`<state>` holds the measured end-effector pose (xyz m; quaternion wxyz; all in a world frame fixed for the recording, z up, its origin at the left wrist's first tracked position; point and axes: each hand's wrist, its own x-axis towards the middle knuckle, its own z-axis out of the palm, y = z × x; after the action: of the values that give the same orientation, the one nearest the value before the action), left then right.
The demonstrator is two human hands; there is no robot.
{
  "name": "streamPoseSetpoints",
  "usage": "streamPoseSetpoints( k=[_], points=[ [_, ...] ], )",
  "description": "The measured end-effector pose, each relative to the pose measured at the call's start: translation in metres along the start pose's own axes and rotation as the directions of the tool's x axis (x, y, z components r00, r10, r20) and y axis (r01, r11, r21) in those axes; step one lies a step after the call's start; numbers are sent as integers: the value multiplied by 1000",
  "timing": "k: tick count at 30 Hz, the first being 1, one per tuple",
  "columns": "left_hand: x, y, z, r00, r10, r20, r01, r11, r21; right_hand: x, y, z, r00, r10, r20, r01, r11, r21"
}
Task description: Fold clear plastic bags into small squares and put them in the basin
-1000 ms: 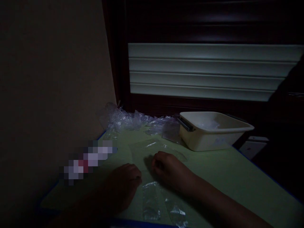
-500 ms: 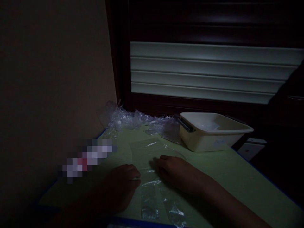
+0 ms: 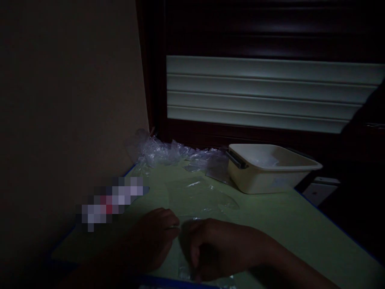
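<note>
A clear plastic bag lies flat on the green tabletop in front of me, its creases catching a little light. My left hand rests at the bag's left side with its fingers curled in; whether anything is inside them is hidden, though a small pale glint shows at the fingers. Just right of it, my right hand arches over the bag's near part. Its fingers point down and come together on the plastic near the table's front edge. Shadow hides much of both palms.
Crumpled clear plastic bags are heaped along the back edge. A cream tub with dark handles stands at the back right, some clear plastic inside. Beyond it sits a white device. A blurred-out item lies left, near the wall.
My right hand has come back toward me, from the middle of the bag to its near end, and its fingers now bend downward. My left hand has stayed nearly in place.
</note>
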<state>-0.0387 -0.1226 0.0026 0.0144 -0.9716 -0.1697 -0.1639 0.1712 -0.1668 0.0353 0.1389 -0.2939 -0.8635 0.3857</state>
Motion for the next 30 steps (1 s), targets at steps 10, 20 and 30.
streamPoseSetpoints(
  k=[10, 20, 30],
  points=[
    [-1, 1, -3, 1000, 10, 19, -9, 999, -39, -4, -7, -13, 984, 125, -130, -88, 962, 258],
    [0, 2, -3, 999, 26, -34, -29, 996, -87, 0, 3, 5, 999, -39, 5, 39, 998, -55],
    [-2, 2, -3, 1000, 7, -19, -9, 995, -98, -4, -14, -13, 945, 166, -282, -111, 974, 199]
  ],
)
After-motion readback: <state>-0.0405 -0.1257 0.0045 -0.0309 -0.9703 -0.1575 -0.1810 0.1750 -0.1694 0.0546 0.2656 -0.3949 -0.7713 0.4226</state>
